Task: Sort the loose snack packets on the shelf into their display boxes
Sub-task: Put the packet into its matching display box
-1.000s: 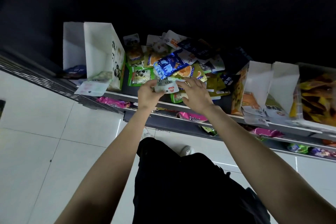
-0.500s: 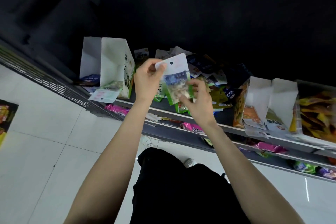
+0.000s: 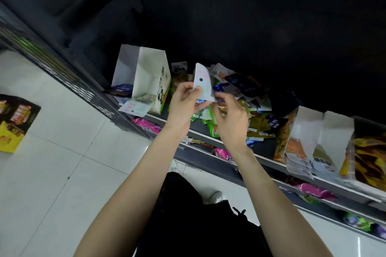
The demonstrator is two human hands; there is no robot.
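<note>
My left hand [image 3: 186, 101] pinches a flat snack packet [image 3: 203, 82], held upright with its pale back and hang hole toward me. My right hand [image 3: 230, 119] hovers just right of the packet's lower corner, fingers loosely curled; whether it touches the packet is unclear. Behind both hands a heap of loose packets [image 3: 246, 98] in blue, green, yellow and white covers the shelf [image 3: 265, 159]. To the left stands a white display box with panda print [image 3: 153, 83], holding a few green packets at its bottom.
A second white box [image 3: 123, 73] stands left of the panda box. At the right are two white display boxes [image 3: 307, 131] and a bin of yellow packets [image 3: 369, 158]. Pink packets [image 3: 146, 126] lie on lower shelves. A yellow-black carton [image 3: 14, 123] sits on the tiled floor.
The packet has been lifted off the pile and turned round from its printed front to its pale back. My right hand has let go of it and dropped slightly.
</note>
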